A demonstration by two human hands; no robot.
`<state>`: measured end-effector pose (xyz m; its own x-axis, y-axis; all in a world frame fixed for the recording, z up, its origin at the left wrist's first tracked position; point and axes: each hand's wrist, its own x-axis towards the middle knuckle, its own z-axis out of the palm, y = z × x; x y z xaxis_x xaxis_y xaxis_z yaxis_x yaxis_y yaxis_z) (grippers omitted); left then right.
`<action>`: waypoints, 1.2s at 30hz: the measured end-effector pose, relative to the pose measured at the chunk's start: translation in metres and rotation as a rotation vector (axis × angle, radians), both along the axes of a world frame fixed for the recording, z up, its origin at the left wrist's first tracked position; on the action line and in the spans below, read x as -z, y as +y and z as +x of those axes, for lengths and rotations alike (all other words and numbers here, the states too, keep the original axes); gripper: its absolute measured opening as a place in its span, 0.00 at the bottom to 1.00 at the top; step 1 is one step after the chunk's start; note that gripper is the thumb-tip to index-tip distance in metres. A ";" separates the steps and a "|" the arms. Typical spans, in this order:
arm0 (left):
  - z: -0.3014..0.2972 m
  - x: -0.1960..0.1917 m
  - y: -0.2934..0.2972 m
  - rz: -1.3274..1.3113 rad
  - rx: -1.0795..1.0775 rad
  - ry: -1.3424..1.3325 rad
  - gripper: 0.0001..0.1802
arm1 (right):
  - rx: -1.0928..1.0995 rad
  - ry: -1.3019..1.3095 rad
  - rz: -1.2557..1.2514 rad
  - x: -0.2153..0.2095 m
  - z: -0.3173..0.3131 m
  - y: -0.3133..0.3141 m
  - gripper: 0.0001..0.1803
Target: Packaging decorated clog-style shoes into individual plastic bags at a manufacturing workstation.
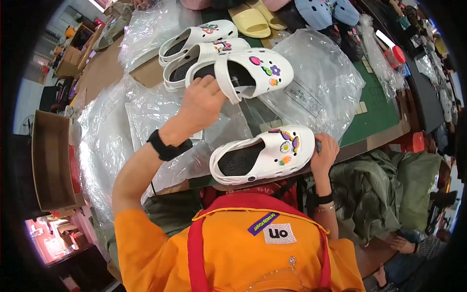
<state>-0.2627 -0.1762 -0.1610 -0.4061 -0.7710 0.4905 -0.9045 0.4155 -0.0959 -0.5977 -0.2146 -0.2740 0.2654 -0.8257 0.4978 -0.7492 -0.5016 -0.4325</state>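
A charmed white clog (254, 73) is gripped at its heel strap by the left hand (202, 100), a second clog (262, 155) nearer the body is clasped by the right hand (325, 153); pairing appears under way, alignment being required next.

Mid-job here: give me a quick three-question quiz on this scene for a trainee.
1. True or false: the left hand grips a white clog by its heel strap.
2. Which hand rests at the toe of the nearer white clog? A. left B. right C. neither
3. Fill in: the clear plastic bags lie on a ____ cutting mat.

Key: 1 true. 2 B, the right hand. 3 green.
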 end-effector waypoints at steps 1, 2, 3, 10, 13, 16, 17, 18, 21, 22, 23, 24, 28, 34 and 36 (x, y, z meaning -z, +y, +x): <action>0.000 -0.005 -0.002 0.007 0.025 0.130 0.11 | -0.004 -0.007 -0.001 0.000 0.000 -0.001 0.08; -0.001 -0.010 0.005 0.079 0.059 0.245 0.10 | -0.002 -0.002 0.000 0.000 0.000 -0.001 0.08; -0.004 -0.003 0.015 0.082 0.063 0.244 0.10 | 0.002 -0.003 0.002 -0.001 -0.001 -0.001 0.08; -0.019 -0.008 0.041 0.621 0.243 0.495 0.18 | 0.005 0.014 0.024 -0.005 0.000 -0.001 0.09; -0.033 -0.009 0.037 0.854 0.211 0.410 0.35 | 0.007 0.017 0.017 -0.005 -0.001 0.000 0.08; -0.049 -0.005 0.041 0.827 0.136 0.395 0.31 | 0.027 0.017 0.019 0.003 0.000 0.002 0.09; -0.057 0.013 0.041 0.608 0.064 0.408 0.28 | 0.050 0.035 0.031 0.005 -0.001 0.003 0.09; -0.062 0.026 0.041 0.528 0.039 0.473 0.24 | 0.022 0.029 0.014 0.003 -0.001 0.004 0.09; -0.070 0.018 0.038 0.387 0.061 0.649 0.14 | 0.013 0.036 0.003 0.008 -0.002 0.006 0.10; -0.071 0.009 0.039 0.320 0.083 0.690 0.13 | 0.020 0.045 0.013 0.010 -0.005 0.005 0.10; -0.071 0.001 0.042 0.253 0.103 0.729 0.12 | 0.025 0.053 0.025 0.012 -0.005 0.005 0.11; -0.063 -0.003 0.047 0.304 0.054 0.592 0.14 | 0.033 0.050 0.072 0.010 -0.005 0.005 0.09; -0.015 -0.033 0.082 0.152 -0.277 0.544 0.13 | 0.012 0.052 0.043 0.007 -0.003 0.004 0.06; 0.091 -0.036 0.131 -0.009 -0.838 1.101 0.08 | 0.001 0.054 0.070 0.001 -0.005 0.000 0.05; 0.149 -0.012 0.156 -0.062 -1.025 0.796 0.12 | -0.011 0.056 0.080 0.001 -0.002 -0.001 0.04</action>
